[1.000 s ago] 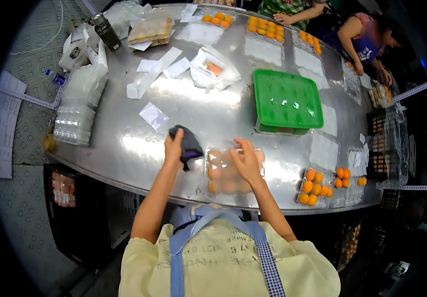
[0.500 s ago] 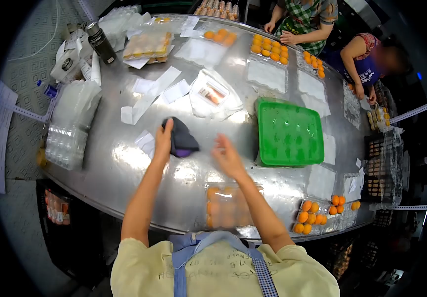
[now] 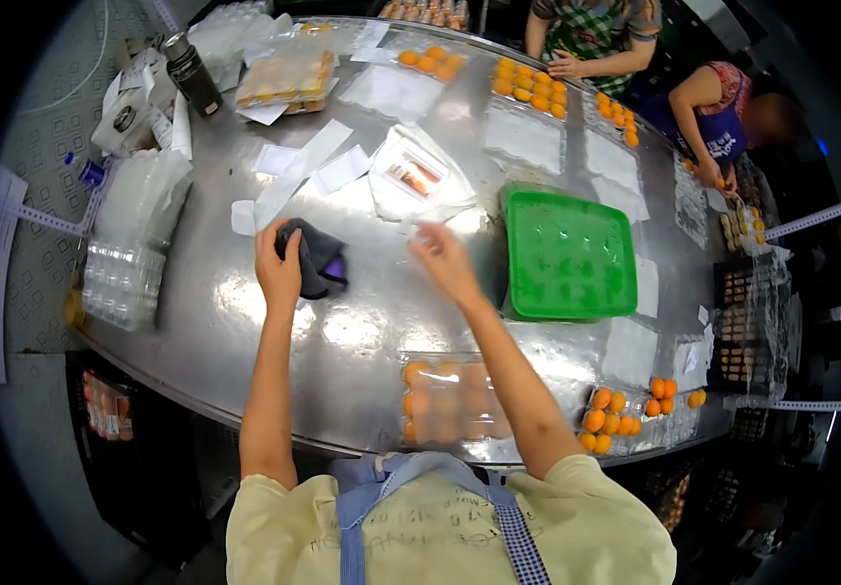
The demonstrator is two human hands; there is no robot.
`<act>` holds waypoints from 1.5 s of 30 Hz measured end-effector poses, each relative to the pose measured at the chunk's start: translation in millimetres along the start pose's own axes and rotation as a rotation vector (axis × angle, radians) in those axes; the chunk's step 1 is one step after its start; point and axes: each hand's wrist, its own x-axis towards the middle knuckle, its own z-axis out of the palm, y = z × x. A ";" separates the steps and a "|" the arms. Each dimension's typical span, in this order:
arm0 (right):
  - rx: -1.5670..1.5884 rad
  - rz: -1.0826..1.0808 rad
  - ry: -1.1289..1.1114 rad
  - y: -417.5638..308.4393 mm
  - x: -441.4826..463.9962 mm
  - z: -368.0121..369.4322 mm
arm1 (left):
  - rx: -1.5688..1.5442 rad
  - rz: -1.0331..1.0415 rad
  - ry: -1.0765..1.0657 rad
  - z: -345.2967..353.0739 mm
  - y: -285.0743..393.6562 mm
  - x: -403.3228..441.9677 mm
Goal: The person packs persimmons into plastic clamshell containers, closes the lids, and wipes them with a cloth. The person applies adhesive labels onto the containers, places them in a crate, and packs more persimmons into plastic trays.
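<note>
My left hand (image 3: 279,265) is closed on a dark grey cloth (image 3: 315,258) with a purple patch, just above the steel table (image 3: 343,390). My right hand (image 3: 443,258) holds nothing I can make out; motion smears its fingers. It hovers just below a white cloth (image 3: 440,210) on which a printed picture label (image 3: 414,176) lies. Right of this hand stands a green-lidded box (image 3: 572,253). Below my hands, near the table edge, is a clear plastic pack (image 3: 450,400) of round orange items, partly behind my right forearm.
Paper strips (image 3: 304,171) lie behind the left hand. Stacked clear trays (image 3: 123,283) and a dark flask (image 3: 191,73) line the left side. Trays of orange balls (image 3: 530,88) sit at the far edge, where two people work. More orange balls (image 3: 606,419) are at the near right.
My left hand has carried the dark cloth left and slightly toward the far side. My right hand has moved slightly away from me, toward the white cloth.
</note>
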 end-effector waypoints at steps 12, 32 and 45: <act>-0.734 0.136 0.114 55.7 144.9 6.8 | 0.458 0.154 0.000 -20.6 -49.8 -26.9; -0.534 0.275 0.187 53.7 142.6 -19.2 | 0.187 0.078 0.140 -41.8 -37.0 -58.1; -0.475 0.247 0.433 43.6 132.8 -20.0 | 0.139 0.074 0.125 -38.9 -24.1 -70.1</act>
